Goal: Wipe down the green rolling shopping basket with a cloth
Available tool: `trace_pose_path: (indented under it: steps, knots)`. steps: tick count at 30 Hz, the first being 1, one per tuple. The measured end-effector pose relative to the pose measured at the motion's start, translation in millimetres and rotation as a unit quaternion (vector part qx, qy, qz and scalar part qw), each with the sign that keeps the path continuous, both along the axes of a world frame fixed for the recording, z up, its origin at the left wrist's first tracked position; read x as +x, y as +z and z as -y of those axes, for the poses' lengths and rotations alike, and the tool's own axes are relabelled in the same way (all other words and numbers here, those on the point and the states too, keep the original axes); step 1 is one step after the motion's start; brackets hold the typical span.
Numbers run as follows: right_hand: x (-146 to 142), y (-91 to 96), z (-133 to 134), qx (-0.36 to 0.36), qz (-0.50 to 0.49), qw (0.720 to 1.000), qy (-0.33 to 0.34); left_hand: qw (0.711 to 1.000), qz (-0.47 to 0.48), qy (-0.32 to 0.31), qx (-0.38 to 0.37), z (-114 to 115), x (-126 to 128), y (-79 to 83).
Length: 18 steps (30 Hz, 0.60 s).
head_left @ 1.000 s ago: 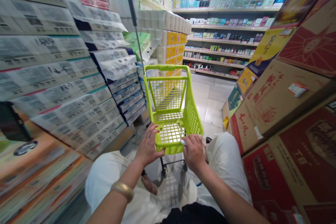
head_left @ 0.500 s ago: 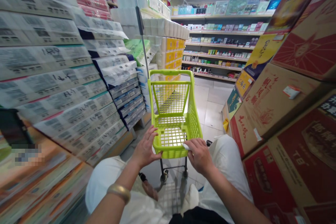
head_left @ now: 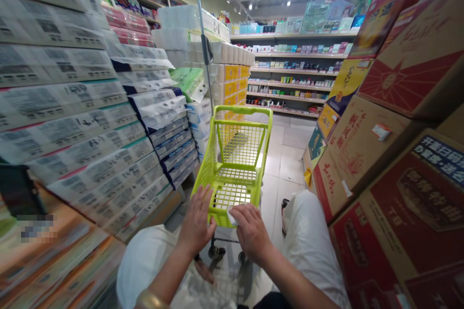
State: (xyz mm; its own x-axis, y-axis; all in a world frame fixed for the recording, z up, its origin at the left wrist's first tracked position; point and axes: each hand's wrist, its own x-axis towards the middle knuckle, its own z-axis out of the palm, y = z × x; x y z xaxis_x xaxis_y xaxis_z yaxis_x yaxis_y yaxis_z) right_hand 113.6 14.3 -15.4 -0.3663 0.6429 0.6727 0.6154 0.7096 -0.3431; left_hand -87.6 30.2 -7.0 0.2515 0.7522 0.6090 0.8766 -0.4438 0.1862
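Observation:
A small lime-green shopping cart [head_left: 239, 169] with a gridded plastic basket stands on the floor between my knees. My left hand [head_left: 195, 219] holds its near left corner, fingers lying along the side wall and thumb at the near edge. In my right hand [head_left: 250, 227] is a small white wipe or tissue [head_left: 232, 216], pressed against the near rim of the basket. The fingers of that hand are curled over it, so most of it is hidden. A metal pole [head_left: 205, 43] rises behind the cart's far left side.
Stacked white packs [head_left: 72, 91] line the left, with paper rolls [head_left: 221, 53] farther back. Cardboard cartons [head_left: 377, 145] are piled close on the right. Shelves of cosmetics [head_left: 290, 60] cross the far end. Pale floor tiles [head_left: 286, 154] run along the cart's right.
The cart has turned so its near end swings left, showing more of its left wall. My right hand, with the white wipe, has moved left along the near rim; my left hand shifted slightly left.

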Motion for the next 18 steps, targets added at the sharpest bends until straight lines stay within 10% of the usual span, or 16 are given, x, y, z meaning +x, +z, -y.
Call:
trace_pose_path:
  steps: [6,14,18]
  knots:
    - [30.2,1.4,-8.9,0.038,0.054,0.995,0.078,0.998,0.003,-0.052,-0.024,25.6,60.7,-14.5]
    - [63.5,25.6,-73.5,0.014,0.056,0.995,0.082,0.995,0.031,-0.042,-0.079,27.2,59.6,-4.3]
    - [42.1,14.8,-54.9,-0.007,-0.020,0.999,0.049,0.998,0.032,-0.029,-0.053,25.6,59.8,-8.7]
